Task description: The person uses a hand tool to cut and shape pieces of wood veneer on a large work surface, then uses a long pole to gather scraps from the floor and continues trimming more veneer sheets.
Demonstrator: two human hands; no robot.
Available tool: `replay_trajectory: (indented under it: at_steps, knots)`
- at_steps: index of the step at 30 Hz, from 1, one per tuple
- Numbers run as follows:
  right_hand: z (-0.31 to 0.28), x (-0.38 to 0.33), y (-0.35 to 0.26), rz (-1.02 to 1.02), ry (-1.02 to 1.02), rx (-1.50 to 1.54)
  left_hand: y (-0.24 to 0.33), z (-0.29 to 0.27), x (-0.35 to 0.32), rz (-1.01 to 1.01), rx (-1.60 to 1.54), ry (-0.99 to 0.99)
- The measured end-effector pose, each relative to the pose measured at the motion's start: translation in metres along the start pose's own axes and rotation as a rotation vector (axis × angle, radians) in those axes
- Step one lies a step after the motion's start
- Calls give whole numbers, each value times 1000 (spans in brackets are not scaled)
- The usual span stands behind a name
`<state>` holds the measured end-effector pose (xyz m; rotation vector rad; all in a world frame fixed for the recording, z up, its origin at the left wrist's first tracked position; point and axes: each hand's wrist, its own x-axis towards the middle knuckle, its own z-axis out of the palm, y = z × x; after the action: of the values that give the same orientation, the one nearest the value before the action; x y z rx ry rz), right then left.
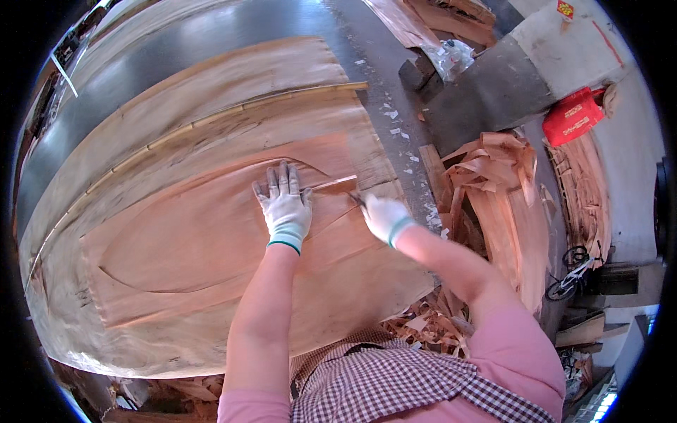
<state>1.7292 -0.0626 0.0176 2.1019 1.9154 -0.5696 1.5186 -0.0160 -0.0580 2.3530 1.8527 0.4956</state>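
Note:
A thin reddish wood veneer sheet (190, 233) lies on a larger pale wood sheet (324, 296), with a long curved split or edge running through it. My left hand (285, 208), in a white glove with grey fingers, rests flat on the veneer, fingers spread. Just right of its fingertips lies a narrow white strip (335, 182), slanting across the veneer. My right hand (386, 217), gloved too and blurred, is closed near the veneer's right end. Something dark shows at its fingertips; I cannot tell whether it is a small tool or the glove's dark tips.
A long bamboo stick (211, 121) lies across the pale sheet beyond my hands. Veneer offcuts (493, 176) are heaped at the right, near a red bag (572, 116) and a grey block (486, 95). White scraps (395, 131) litter the grey surface. More shavings (430, 324) lie beside my apron.

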Motion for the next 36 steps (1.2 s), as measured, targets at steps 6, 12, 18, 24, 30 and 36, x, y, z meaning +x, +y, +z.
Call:
replay_trajectory:
  at_steps: [6, 12, 18, 24, 30, 36]
  knots:
    - [-15, -9, 38, -290, 227, 336, 8, -7, 0, -40, 38, -6]
    - [-41, 126, -30, -383, 538, 182, 2, -10, 0, -73, -143, 39]
    - [-101, 104, -86, -301, 582, 119, 5, -3, -2, -76, -80, 136]
    - [-167, -37, -146, -882, 847, 532, -27, -27, -12, -330, -1300, 266]
    - [-135, -161, -147, -1263, 477, 585, -203, -160, -122, -504, -2512, 893]
    - [-42, -235, -168, -1157, 18, 652, -328, -309, -215, -376, -2296, 946]
